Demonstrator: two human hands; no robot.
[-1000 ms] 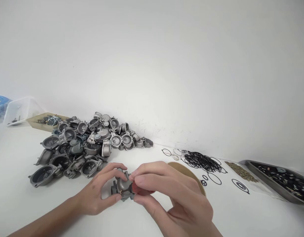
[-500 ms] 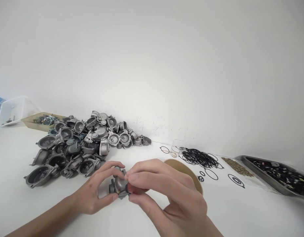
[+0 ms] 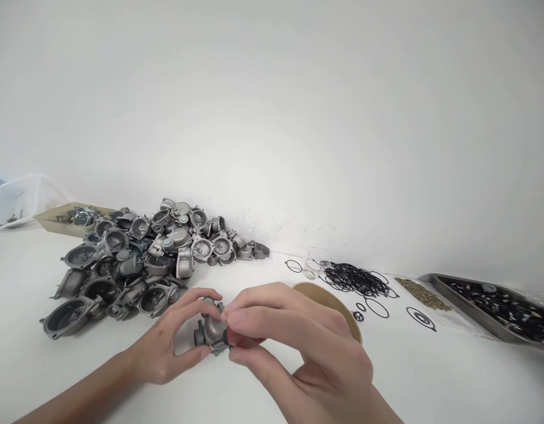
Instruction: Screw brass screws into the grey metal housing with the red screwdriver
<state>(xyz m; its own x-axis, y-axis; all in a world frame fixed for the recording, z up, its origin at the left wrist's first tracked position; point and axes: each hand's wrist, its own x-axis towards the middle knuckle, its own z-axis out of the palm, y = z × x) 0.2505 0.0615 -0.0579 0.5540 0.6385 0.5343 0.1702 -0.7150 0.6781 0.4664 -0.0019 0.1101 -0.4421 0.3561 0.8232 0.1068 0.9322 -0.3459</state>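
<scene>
A grey metal carburetor float bowl (image 3: pixel 214 330) is at the front of the white table. My left hand (image 3: pixel 168 341) grips it from the left, thumb below and fingers over the top. In my right hand (image 3: pixel 293 341), thumb and fingers are closed around a red-handled screwdriver (image 3: pixel 243 340), mostly covered by the fingers. Its dark end points left at the bowl's lower side, where a small brass-coloured spot shows. Beneath and behind my right hand lies a round tan disc or lid (image 3: pixel 329 303), partly hidden.
A heap of similar bowls (image 3: pixel 130 259) spreads to the left, with a tan tray (image 3: pixel 55 221) and a clear bin (image 3: pixel 22 200) behind. To the right are black rubber rings (image 3: pixel 355 280), small brass parts (image 3: pixel 424 293) and a metal tray (image 3: pixel 470 321) of dark pieces. A white wall rises behind.
The view has shifted slightly, so things sit a little further left. The bowl appears slightly turned in my left hand; both hands keep nearly the same grip.
</scene>
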